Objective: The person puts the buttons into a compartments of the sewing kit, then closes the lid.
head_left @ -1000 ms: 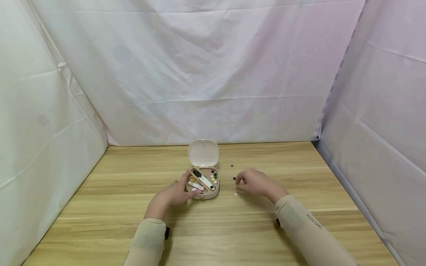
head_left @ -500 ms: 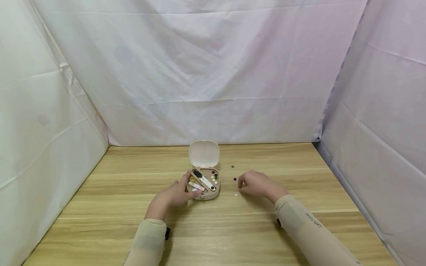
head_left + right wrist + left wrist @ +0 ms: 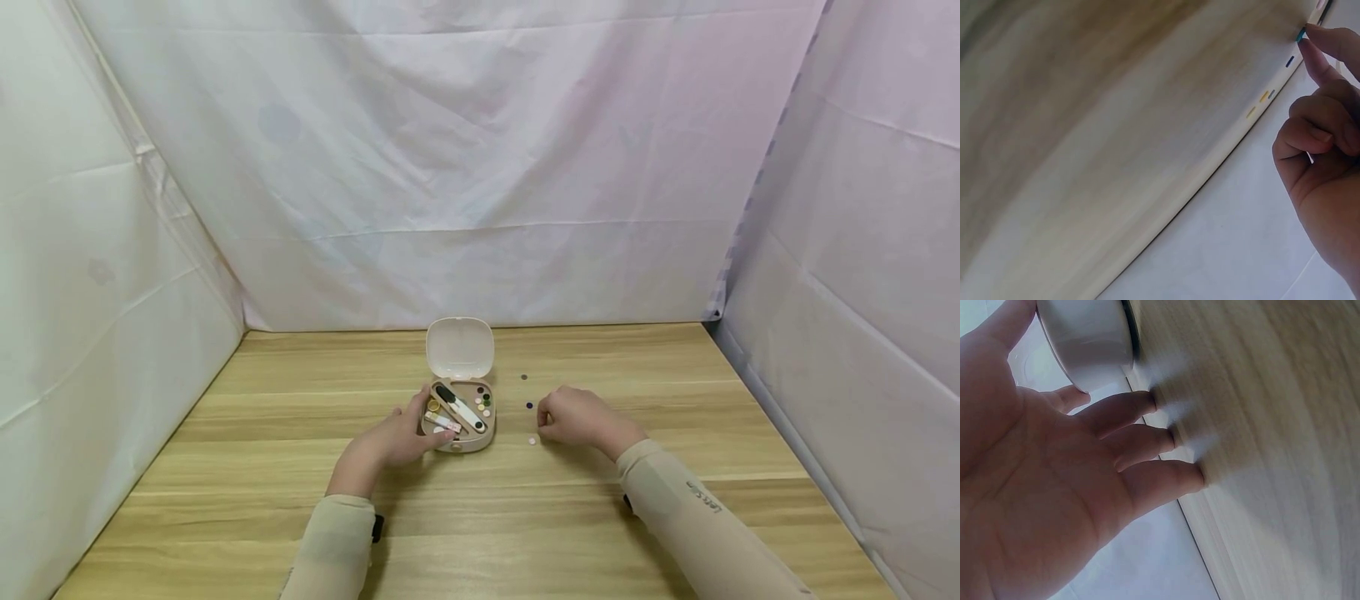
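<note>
An open beige sewing box (image 3: 472,442) stands on the table with its lid (image 3: 460,348) raised. Inside lie thread snips (image 3: 461,407) with a dark end, a rolled tape measure (image 3: 442,422), a gold ring-shaped piece (image 3: 434,405) and several small buttons (image 3: 480,401). My left hand (image 3: 397,435) holds the box's left side between thumb and index finger; its other fingers (image 3: 1160,481) reach down to the tabletop. To the right of the box, my right hand (image 3: 579,417) pinches a teal button (image 3: 1301,34) between thumb and index finger, at the table surface.
Loose on the wooden table (image 3: 480,533) lie a grey button (image 3: 524,377), a dark blue button (image 3: 529,406) and a pale pink button (image 3: 532,441). Yellow buttons (image 3: 1264,96) show in the right wrist view. White cloth (image 3: 465,167) hangs behind and at both sides.
My right hand has shifted slightly right, away from the dark blue button, and its fingertips have drawn together low at the table. My left hand stays on the box.
</note>
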`<state>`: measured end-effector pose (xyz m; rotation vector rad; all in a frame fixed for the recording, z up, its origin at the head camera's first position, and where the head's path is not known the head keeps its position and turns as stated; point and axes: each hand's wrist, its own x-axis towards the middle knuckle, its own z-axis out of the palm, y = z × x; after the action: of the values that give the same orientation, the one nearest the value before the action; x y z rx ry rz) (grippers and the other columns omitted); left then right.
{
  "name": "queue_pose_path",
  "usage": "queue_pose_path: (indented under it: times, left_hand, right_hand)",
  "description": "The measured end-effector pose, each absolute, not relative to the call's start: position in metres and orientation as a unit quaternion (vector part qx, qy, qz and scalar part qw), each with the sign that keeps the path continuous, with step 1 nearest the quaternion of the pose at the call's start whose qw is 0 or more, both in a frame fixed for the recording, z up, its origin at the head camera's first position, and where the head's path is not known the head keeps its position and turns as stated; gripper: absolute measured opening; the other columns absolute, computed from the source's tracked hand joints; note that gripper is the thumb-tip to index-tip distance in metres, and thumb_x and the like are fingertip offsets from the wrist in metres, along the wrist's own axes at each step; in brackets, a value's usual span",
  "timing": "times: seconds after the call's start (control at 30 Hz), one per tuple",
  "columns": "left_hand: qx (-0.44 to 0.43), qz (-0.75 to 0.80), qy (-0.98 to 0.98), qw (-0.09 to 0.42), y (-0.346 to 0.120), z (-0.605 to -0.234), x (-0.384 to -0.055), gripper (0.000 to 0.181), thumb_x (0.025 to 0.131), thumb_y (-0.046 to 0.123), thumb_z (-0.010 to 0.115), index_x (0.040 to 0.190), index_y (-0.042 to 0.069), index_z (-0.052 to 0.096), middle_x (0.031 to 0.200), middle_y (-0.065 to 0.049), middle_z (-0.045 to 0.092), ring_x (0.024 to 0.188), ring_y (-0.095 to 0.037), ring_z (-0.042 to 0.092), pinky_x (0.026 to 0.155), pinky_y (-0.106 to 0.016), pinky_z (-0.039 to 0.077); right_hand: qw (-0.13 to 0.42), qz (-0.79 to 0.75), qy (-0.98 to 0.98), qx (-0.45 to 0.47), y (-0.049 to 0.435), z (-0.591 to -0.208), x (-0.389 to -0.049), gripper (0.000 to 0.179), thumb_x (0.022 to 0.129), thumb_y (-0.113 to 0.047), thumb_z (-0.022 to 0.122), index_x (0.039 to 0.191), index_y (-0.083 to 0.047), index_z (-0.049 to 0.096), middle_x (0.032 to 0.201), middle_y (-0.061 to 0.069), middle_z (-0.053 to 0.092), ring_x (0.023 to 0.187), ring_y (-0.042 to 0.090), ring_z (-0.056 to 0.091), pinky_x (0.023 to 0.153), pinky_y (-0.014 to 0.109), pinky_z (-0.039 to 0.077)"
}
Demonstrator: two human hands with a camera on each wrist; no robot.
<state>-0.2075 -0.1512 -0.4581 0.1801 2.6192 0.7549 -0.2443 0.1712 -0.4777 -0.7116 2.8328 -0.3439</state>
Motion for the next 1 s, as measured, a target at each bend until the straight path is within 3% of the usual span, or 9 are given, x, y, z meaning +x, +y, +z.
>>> queue_pose_path:
  times: [0.27,0.6,0.77,1.0]
  left_hand:
    - [0.067,0.272,0.939,0.2,-0.151,-0.457,-0.206,0.106,0.098,0.068,0.064,0.174,0.02,0.008,0.171,-0.026,0.033,0.16,-0.057,0.022,0.12,-0.079,0.028]
    - [0.065,0.281,0.935,0.204,-0.151,-0.456,-0.203,0.106,0.097,0.069,0.064,0.174,0.021,0.007,0.172,-0.028,0.031,0.16,-0.056,0.021,0.121,-0.079,0.027]
    - [0.062,0.282,0.937,0.198,-0.155,-0.454,-0.201,0.106,0.098,0.067,0.065,0.174,0.02,0.007,0.172,-0.028,0.031,0.16,-0.057,0.022,0.122,-0.079,0.027]
    - [0.067,0.283,0.934,0.206,-0.153,-0.456,-0.203,0.106,0.097,0.069,0.064,0.174,0.022,0.008,0.172,-0.026,0.032,0.161,-0.054,0.023,0.122,-0.077,0.028]
  right_hand:
    - [0.091,-0.096,0.963,-0.234,0.172,-0.478,-0.243,0.013,0.094,-0.023,0.078,0.082,-0.021,0.076,0.08,-0.009,0.071,0.07,0.007,0.059,0.07,0.034,0.056]
    - [0.098,-0.1,0.955,-0.261,0.173,-0.464,-0.227,0.013,0.095,-0.015,0.075,0.082,-0.02,0.075,0.078,-0.009,0.067,0.07,0.007,0.057,0.068,0.034,0.055]
    - [0.07,-0.122,0.942,-0.306,0.173,-0.442,-0.204,0.012,0.097,-0.017,0.076,0.085,-0.019,0.075,0.074,-0.01,0.064,0.063,0.004,0.05,0.059,0.026,0.046]
    - [-0.005,-0.085,0.925,-0.37,0.192,-0.424,-0.167,0.012,0.091,-0.013,0.08,0.083,-0.02,0.075,0.077,-0.012,0.071,0.063,-0.002,0.05,0.058,0.022,0.046]
